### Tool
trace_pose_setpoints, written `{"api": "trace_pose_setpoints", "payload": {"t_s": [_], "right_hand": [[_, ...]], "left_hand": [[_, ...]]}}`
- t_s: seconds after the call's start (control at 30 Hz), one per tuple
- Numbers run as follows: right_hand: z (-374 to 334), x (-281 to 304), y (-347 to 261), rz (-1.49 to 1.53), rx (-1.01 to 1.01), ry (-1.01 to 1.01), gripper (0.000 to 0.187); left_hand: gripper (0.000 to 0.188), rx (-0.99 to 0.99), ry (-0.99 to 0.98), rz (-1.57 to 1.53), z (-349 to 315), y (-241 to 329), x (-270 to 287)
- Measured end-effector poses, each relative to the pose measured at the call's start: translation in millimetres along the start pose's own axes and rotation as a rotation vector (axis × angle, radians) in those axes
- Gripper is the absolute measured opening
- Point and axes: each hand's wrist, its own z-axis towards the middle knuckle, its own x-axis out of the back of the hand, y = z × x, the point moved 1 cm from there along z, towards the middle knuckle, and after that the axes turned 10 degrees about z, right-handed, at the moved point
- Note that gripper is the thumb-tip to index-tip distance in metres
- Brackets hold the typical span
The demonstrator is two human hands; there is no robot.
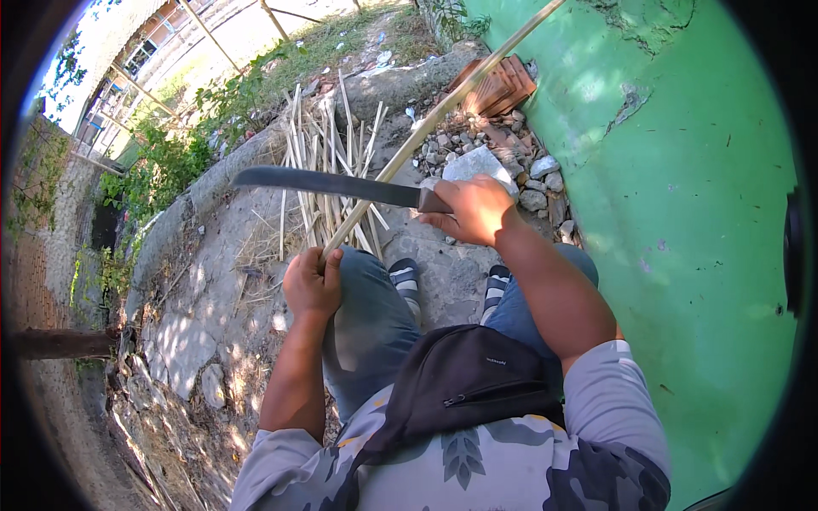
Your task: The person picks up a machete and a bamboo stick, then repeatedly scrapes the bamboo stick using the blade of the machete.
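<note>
My left hand [312,288] is closed round the lower end of a long pale bamboo strip [452,100], beside my left knee. The strip slants up and away to the right, past the top of the view. In my right hand [477,209] is the brown handle of a machete [328,184]. Its dark blade points left and crosses over the strip, a little above my left hand; whether the two touch I cannot tell. Beyond the blade, a loose heap of split bamboo strips [317,140] lies on the ground.
A green wall [682,281] with cracked plaster rises close on my right. At its foot lie rubble, a pale stone block [481,166] and stacked clay tiles [503,85]. A low concrete edge [204,183] with green plants curves along the left. A black bag [469,383] rests across my lap.
</note>
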Motion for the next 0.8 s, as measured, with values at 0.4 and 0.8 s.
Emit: {"api": "trace_pose_setpoints", "payload": {"t_s": [0.4, 0.8], "right_hand": [[2.4, 15.0, 48.8, 0.134, -0.282, 0.288, 0.045], [0.3, 7.5, 12.9, -0.009, 0.120, -0.065, 0.045]], "left_hand": [[0.031, 0.036, 0.072, -0.007, -0.2, -0.8, -1.0], [0.029, -0.031, 0.099, -0.008, -3.9, -10.1, 10.1]]}}
